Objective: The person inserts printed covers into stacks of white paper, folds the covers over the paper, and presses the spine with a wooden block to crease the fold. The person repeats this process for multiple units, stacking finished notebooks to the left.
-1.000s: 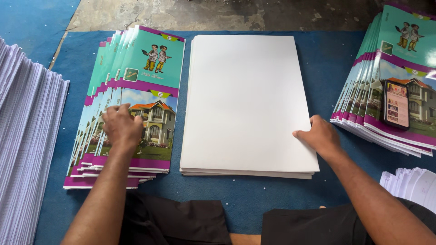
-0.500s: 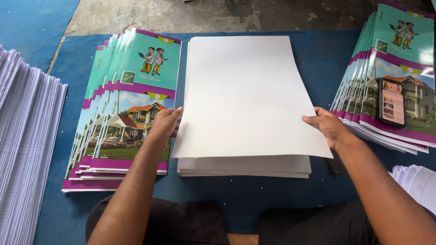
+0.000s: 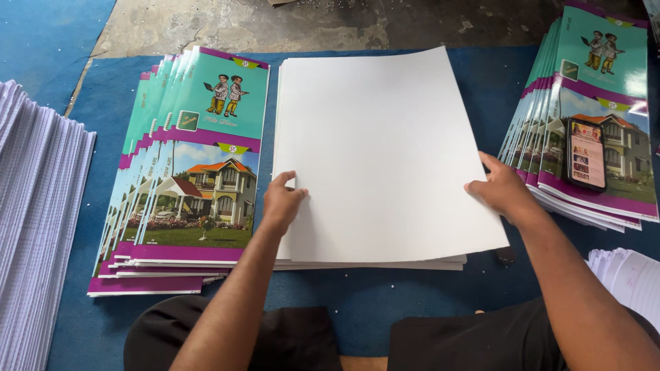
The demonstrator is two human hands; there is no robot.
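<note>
White top sheet [image 3: 385,151] now lifted off the stack [image 3: 371,264] and skewed, unlike a second ago, when lying flush. Left hand [image 3: 283,200] moved off the covers [image 3: 199,165] onto the sheet's left edge; right hand [image 3: 502,189] on the right edge; both pinching the sheet. Long axis running away from the body, far end tipped slightly right. Centred on the blue surface [image 3: 357,302].
</note>
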